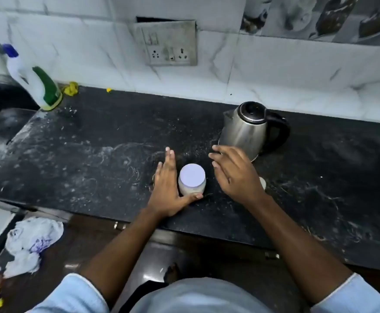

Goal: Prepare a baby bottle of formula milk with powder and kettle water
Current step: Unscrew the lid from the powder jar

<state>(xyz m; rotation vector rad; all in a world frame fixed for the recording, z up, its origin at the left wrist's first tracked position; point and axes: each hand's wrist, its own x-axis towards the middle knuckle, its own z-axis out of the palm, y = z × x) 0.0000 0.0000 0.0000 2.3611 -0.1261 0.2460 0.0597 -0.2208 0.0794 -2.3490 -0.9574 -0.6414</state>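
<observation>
The fingers of the left hand (166,191) are stretched out flat and held together, pointing away from the body, with the thumb hooked round the near foot of a small jar (192,180). The palm lies against the jar's left side, so the hand cups it loosely rather than squeezing it. The fingers of the right hand (234,175) are spread and relaxed, hovering above the counter (98,154) just right of the jar, gripping nothing and not touching it.

The jar stands upright near the front edge of the counter, between the two hands. It is short and round, with a flat, pale lilac lid that looks closed and a clear wall through which a whitish filling shows. A small white thing (262,183) peeps out from behind the right hand; too little of it shows to tell what it is.

Just beyond the right hand stands a steel kettle (247,128) with a black lid and black handle, its spout turned left. The dark stone counter is dusted and smeared with white powder. Farther off at the back left, a white and green bottle (35,81) with a blue cap stands by the sink. A socket panel (168,42) sits on the tiled wall.
</observation>
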